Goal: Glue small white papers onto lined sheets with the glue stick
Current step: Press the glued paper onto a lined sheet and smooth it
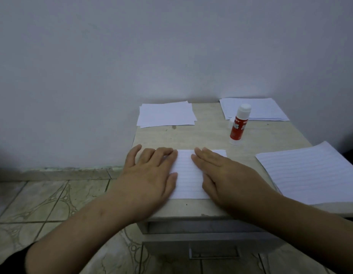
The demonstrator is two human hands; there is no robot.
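A lined sheet (188, 175) lies flat near the front of the small table (207, 129). My left hand (150, 173) presses on its left part with straight fingers. My right hand (225, 175) lies flat on its right part. The middle strip of the sheet shows between them. A red and white glue stick (239, 124) stands upright behind my right hand, capped. A stack of small white papers (165, 114) sits at the back left corner. A pile of lined sheets (312, 175) lies at the right edge.
Another stack of papers (254, 108) rests at the back right, against the pale wall. The table has a drawer with a handle (213, 254) below its front edge. Tiled floor (43, 202) lies to the left.
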